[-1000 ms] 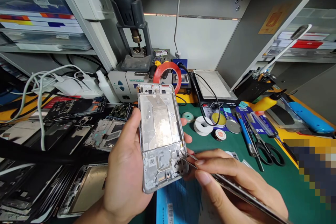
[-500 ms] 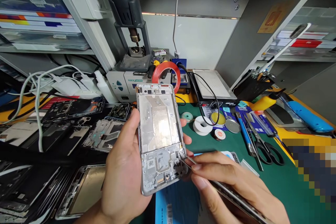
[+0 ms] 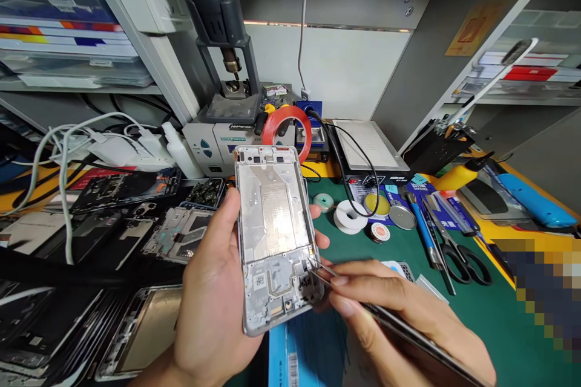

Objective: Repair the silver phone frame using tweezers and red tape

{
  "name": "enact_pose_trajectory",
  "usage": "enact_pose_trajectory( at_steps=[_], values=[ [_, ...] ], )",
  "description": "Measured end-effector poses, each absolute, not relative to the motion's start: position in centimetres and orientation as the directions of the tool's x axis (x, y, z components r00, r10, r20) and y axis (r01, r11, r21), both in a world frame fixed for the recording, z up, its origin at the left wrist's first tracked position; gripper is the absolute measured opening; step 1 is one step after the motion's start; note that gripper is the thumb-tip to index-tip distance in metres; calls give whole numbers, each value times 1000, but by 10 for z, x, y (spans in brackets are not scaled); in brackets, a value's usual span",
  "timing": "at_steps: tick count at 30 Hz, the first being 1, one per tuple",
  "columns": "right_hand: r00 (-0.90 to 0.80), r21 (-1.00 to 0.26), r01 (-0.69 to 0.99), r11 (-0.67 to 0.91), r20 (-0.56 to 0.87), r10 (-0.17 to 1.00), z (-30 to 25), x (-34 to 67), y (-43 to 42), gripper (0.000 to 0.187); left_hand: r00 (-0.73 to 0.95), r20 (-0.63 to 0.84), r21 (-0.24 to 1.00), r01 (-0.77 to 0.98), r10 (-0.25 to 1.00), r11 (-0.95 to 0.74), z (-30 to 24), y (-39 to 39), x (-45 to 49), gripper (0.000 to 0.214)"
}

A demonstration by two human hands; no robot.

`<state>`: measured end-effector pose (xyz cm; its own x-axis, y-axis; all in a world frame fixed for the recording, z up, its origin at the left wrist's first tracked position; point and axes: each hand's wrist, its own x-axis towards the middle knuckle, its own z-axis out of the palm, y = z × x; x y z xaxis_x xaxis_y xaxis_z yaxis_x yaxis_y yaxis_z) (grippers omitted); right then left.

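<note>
My left hand [image 3: 211,290] is wrapped round a bare phone frame [image 3: 275,205], thumb on its left edge and fingertips showing past the right edge. The frame is silver-grey, tilted toward me, with a shiny plate in its upper part and a small square code and black handwriting lower down. In my right hand [image 3: 399,308] a pair of metal tweezers [image 3: 376,314] is pinched between thumb and fingers. The tweezers' tips reach the frame's right side, just below the shiny plate. Whether they grip anything there is too small to tell.
Beyond the frame stand a rework station [image 3: 222,151] and a red tape roll [image 3: 306,133]. A white spool [image 3: 349,217], scissors [image 3: 463,263] and a blue-handled tool [image 3: 424,236] lie on the green mat [image 3: 494,314]. Phone parts [image 3: 145,326] crowd the left; a blue packet [image 3: 304,344] lies under my hands.
The tweezers' tips stay at nearly the same spot on the frame's right side, with my right hand shifted very slightly. The left hand's hold on the frame looks the same.
</note>
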<state>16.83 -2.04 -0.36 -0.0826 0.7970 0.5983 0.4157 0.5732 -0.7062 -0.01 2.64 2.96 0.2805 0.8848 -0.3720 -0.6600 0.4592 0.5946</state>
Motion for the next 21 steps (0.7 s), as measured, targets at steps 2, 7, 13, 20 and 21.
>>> enact_pose_trajectory(
  at_steps=[2,7,13,20,21],
  values=[
    [-66,-736,380,560,582,810,-2,166,-18,22,259,-377,612,-651,889,449,31,27,0,64],
    [-1,-819,250,516,533,846,-2,164,-16,26,216,-390,639,-637,895,432,32,27,2,59],
    [-16,-929,53,366,366,931,-7,165,-15,21,196,-407,634,-642,892,431,30,29,2,59],
    [-15,-944,54,324,324,946,-6,166,-16,16,194,-436,616,-648,879,449,31,28,0,61],
    [-13,-935,62,348,348,937,-7,166,-17,16,196,-438,612,-650,877,451,31,28,0,61]
  ],
)
